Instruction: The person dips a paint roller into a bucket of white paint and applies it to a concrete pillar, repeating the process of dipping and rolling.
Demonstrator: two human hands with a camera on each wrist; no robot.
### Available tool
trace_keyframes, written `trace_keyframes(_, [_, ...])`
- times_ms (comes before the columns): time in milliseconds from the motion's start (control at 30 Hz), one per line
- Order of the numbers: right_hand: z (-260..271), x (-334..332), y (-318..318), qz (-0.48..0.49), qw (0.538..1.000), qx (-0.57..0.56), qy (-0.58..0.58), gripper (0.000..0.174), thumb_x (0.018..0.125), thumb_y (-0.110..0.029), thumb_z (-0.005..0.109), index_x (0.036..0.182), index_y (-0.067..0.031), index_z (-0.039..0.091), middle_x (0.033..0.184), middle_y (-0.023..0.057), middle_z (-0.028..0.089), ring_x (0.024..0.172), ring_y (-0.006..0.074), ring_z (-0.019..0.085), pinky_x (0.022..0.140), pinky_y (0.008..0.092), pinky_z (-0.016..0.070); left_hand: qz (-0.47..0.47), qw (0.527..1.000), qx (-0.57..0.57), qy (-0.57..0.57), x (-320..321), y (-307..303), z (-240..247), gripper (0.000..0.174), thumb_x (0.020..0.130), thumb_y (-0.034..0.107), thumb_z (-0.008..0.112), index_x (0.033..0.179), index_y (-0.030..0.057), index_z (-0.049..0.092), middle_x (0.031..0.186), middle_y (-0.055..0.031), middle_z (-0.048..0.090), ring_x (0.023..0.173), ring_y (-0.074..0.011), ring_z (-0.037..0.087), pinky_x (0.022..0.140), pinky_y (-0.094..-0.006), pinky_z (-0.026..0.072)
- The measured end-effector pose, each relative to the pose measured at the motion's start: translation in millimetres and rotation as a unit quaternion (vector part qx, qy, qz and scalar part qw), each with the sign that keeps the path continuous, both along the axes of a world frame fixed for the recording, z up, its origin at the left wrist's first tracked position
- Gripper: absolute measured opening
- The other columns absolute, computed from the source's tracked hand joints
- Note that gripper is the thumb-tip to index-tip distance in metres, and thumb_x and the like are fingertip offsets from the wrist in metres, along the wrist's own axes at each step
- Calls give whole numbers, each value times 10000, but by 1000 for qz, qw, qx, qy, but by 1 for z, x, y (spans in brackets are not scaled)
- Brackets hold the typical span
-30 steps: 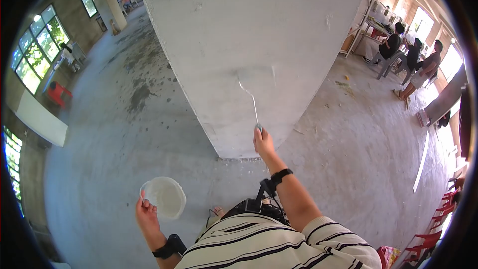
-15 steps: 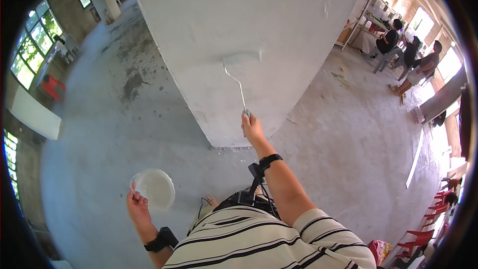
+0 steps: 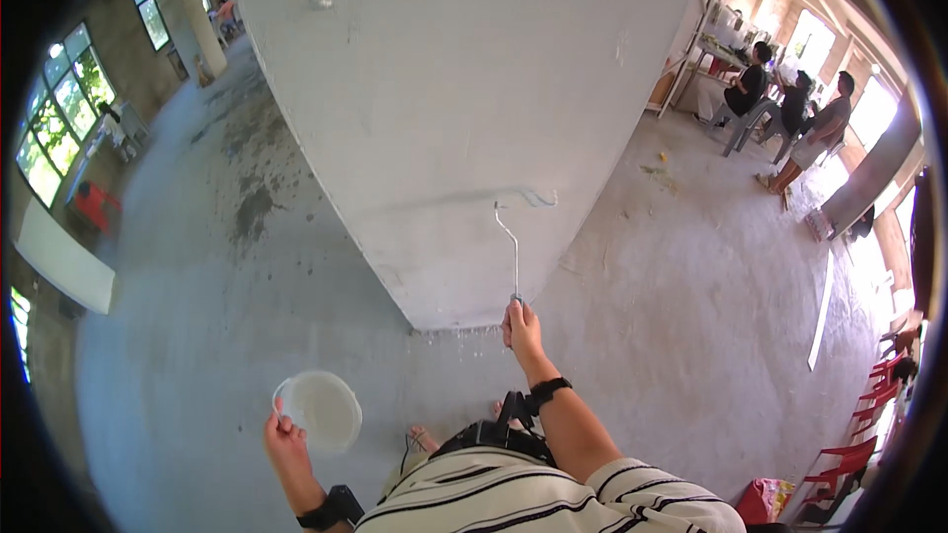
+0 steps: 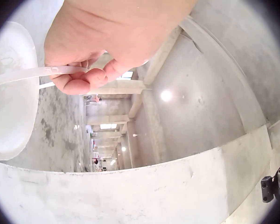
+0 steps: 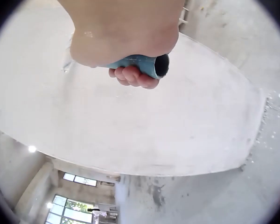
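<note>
My right hand point(image 3: 523, 326) grips a paint roller point(image 3: 514, 249) by its handle, a teal tube point(image 5: 139, 61) seen in the right wrist view. Its bent wire runs up to the roller head point(image 3: 533, 199), which lies against the lower part of a pale column point(image 3: 464, 79). Faint darker streaks extend left of the roller head. Down at the left, my left hand point(image 3: 286, 442) holds a white bucket point(image 3: 351, 417) by its bail, a white plastic strap point(image 4: 35, 73) hooked in curled fingers in the left wrist view. Whitish contents show inside the bucket.
Bare concrete floor point(image 3: 632, 355) surrounds the column, with dark stains point(image 3: 255, 212) to the left. Several people point(image 3: 755, 79) sit or stand near a table at the far right. Red chairs point(image 3: 847, 459) line the right edge, and a white strip point(image 3: 822, 311) lies on the floor.
The roller first edged up the column, then came down it to nearer the base, and my right hand lowered with it. My left hand still holds the bucket. The head view has shifted slightly.
</note>
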State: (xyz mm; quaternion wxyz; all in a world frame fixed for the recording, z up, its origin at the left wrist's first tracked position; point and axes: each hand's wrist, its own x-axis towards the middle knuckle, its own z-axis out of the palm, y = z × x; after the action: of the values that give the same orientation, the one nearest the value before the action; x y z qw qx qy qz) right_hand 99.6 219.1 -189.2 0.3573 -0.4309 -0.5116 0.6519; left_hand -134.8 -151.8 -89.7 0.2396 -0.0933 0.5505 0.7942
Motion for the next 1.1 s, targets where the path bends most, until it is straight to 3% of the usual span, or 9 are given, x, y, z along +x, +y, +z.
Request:
trace_keyframes(67, [27,-3,14,5,999,2,37,402,969,-406,390,743,-75,423,514,5,398,373,95,377,350,245,327,-7,1000,6,2,-2,3,-2,341,883,265,489,1139,62,584,646,76,380,537,-39,293,538,-216,257])
trace_keyframes(133, [50,-4,21,12,998,49,-25,394,973,-392,385,744,-73,425,514,6,402,364,94,375,347,244,321,-2,1000,5,5,0,5,-2,336,879,272,494,1129,70,591,646,77,376,536,-39,286,538,-214,255])
trace_keyframes(267, [96,-17,23,23,999,36,-16,389,975,-381,384,744,-71,425,513,10,406,355,93,373,348,246,328,2,1000,11,6,2,8,4,334,879,272,498,1128,69,592,645,77,370,544,-37,293,539,-214,263])
trace_keyframes(467, [217,-51,55,89,983,114,113,372,981,-359,376,752,-68,413,516,15,410,359,101,371,360,252,330,5,999,25,24,3,11,9,331,879,265,520,1131,63,592,643,76,377,566,-32,321,544,-216,283])
trace_keyframes(567, [247,-66,58,99,975,111,164,361,984,-349,372,763,-66,415,515,13,406,364,101,368,367,254,339,-5,999,34,25,0,9,4,332,881,263,516,1132,59,591,637,76,378,564,-33,321,547,-213,285])
trace_keyframes(667, [210,-67,63,90,976,130,150,362,979,-360,383,766,-70,419,522,12,411,365,96,366,361,249,329,-6,998,43,38,-1,8,4,337,882,266,514,1134,55,589,632,77,381,565,-32,329,551,-212,288])
trace_keyframes(933, [4,-37,21,36,999,35,-13,393,964,-374,382,710,-77,419,490,22,418,351,101,395,337,255,303,0,1000,8,26,-3,12,1,339,875,285,536,1127,64,588,634,86,383,551,-29,326,554,-223,289])
trace_keyframes(1033, [-11,-20,1,31,999,-32,3,398,963,-380,379,713,-74,431,474,18,410,348,107,390,343,259,305,-10,999,13,30,-3,13,3,345,874,287,541,1134,63,579,639,87,382,547,-32,317,552,-228,286])
trace_keyframes(1100, [-4,-11,-1,12,1000,-6,22,399,963,-380,382,717,-70,437,478,16,411,347,110,387,345,260,312,-11,999,15,29,-4,12,2,349,876,285,538,1144,64,575,642,86,383,547,-32,315,554,-227,286])
